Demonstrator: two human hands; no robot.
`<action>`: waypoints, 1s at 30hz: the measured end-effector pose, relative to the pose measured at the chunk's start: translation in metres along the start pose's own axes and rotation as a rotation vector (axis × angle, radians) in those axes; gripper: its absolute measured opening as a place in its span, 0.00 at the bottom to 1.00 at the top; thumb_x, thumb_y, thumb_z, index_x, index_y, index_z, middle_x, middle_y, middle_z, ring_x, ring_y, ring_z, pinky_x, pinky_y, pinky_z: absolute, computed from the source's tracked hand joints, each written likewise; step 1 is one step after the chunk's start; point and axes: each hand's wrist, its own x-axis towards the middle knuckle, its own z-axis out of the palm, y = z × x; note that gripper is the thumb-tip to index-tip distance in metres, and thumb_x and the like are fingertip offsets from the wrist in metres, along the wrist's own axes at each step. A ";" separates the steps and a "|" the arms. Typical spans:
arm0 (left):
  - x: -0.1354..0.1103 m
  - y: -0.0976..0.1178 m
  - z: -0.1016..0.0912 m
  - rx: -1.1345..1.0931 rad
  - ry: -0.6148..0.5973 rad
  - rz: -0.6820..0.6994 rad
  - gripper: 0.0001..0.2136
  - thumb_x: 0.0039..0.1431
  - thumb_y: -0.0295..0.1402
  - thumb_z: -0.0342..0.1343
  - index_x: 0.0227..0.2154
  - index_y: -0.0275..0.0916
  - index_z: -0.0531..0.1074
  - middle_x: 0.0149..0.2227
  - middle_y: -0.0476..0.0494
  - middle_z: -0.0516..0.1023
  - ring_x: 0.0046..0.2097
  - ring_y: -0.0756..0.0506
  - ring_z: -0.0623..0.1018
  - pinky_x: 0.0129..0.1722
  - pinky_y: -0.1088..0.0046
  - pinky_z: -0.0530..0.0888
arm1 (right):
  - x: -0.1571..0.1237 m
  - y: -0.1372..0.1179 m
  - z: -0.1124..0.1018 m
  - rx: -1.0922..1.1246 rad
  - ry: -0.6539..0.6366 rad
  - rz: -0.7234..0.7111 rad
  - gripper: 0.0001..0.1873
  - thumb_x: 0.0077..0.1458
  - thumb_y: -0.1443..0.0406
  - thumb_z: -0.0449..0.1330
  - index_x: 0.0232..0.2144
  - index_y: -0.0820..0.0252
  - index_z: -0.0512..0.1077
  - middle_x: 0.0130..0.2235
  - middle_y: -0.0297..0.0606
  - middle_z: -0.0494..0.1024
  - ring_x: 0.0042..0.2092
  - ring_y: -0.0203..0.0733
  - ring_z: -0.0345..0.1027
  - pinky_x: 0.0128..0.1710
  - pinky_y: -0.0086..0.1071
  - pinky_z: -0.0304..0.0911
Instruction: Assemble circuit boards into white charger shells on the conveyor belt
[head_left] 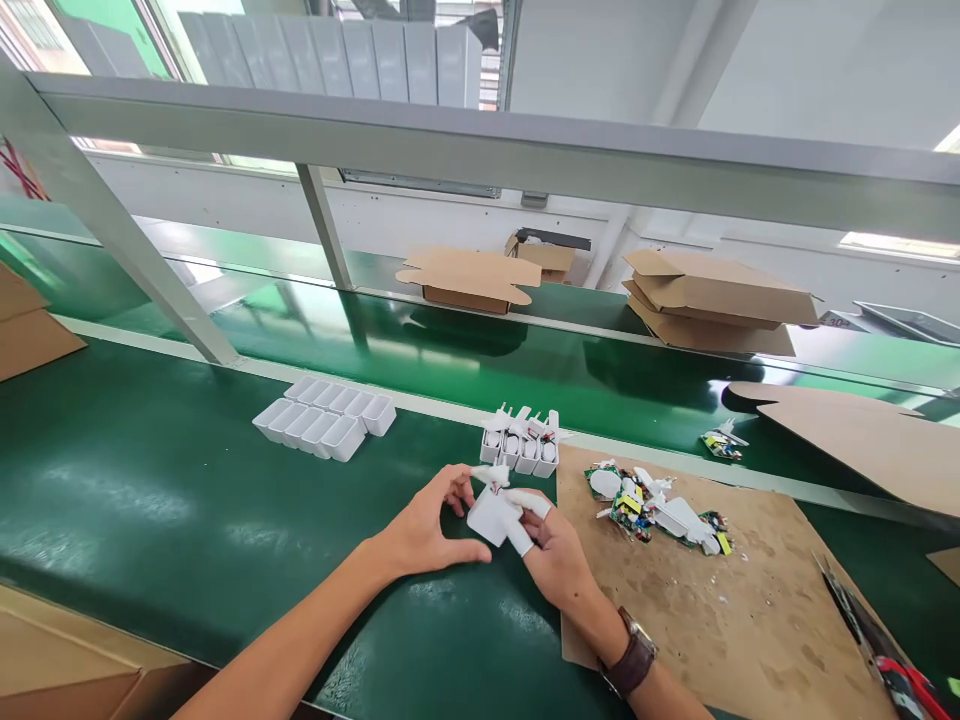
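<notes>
My right hand (551,550), with white covers on some fingers, grips a white plastic housing (491,515) over the green worktop (420,640). Small parts show at the housing's upper end, too small to make out. Close on its left is my left hand (431,530), thumb and fingers apart; its white-covered index fingertip reaches the housing's upper end. Just beyond both hands stands a group of white plastic cases (529,455) with round white parts and wiring in them. To the right, several small circuit boards (637,505) with white plastic pieces lie heaped on a cardboard sheet (750,620).
White open cases (322,420) stand in rows at left. Tweezers (840,595) and red-handled pliers (911,685) lie at the right edge. Another board (724,440) sits beyond the ledge. A metal frame bar (480,150) crosses above; flattened cartons (720,295) lie behind.
</notes>
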 end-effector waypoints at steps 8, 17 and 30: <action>-0.005 0.007 0.019 0.232 0.108 0.377 0.36 0.62 0.36 0.63 0.68 0.46 0.51 0.54 0.34 0.71 0.46 0.41 0.79 0.43 0.61 0.82 | -0.001 -0.014 0.010 0.614 -0.033 0.516 0.25 0.53 0.46 0.68 0.45 0.55 0.78 0.42 0.42 0.84 0.44 0.55 0.80 0.46 0.48 0.75; -0.002 0.007 0.016 0.320 0.128 0.428 0.35 0.64 0.36 0.61 0.69 0.42 0.50 0.55 0.31 0.71 0.53 0.38 0.78 0.46 0.61 0.82 | -0.001 -0.014 0.012 0.497 -0.050 0.491 0.26 0.55 0.43 0.63 0.47 0.53 0.77 0.45 0.42 0.83 0.47 0.57 0.79 0.46 0.50 0.76; 0.022 -0.015 -0.004 0.360 0.331 -0.125 0.31 0.55 0.31 0.64 0.62 0.43 0.63 0.53 0.39 0.75 0.56 0.37 0.75 0.57 0.55 0.73 | -0.005 -0.016 -0.002 -0.297 0.227 -0.165 0.18 0.65 0.64 0.56 0.56 0.52 0.72 0.56 0.44 0.77 0.56 0.48 0.73 0.60 0.46 0.70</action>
